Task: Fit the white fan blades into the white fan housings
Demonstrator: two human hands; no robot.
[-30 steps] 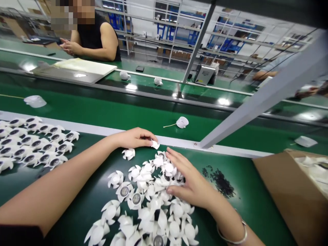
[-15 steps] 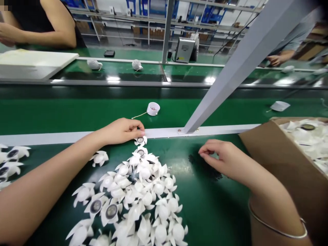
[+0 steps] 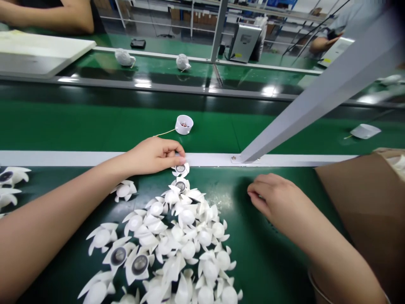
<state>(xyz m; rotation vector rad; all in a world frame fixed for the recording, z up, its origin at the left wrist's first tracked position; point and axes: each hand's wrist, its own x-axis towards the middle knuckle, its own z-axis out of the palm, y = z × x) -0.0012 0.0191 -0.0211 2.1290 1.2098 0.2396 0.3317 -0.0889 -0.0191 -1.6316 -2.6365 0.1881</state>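
Observation:
My left hand (image 3: 156,155) rests over the white rail with its fingers curled and thumb and forefinger close together. Just under those fingertips lies a white petal-shaped plastic piece (image 3: 180,169) with a round grey centre; whether the fingers grip it I cannot tell. Below it spreads a pile of similar white pieces (image 3: 188,249), some face up with dark round centres. My right hand (image 3: 278,200) hovers over the green tabletop, right of the pile, fingers bent inward and nothing visible in them. Beyond the rail a small white cup (image 3: 184,125) with a thin yellowish wire holds small bits.
A slanted grey post (image 3: 284,118) rises from the white rail (image 3: 211,159). An open cardboard box (image 3: 357,190) stands at the right. Another white cup (image 3: 366,131) sits on the green belt (image 3: 95,126). Across it, a co-worker's arm (image 3: 63,17) shows beside a white board (image 3: 41,52).
The view has tilted down and shifted slightly. The near white cup has moved left along the belt relative to the post. Both my hands stay nearly in place.

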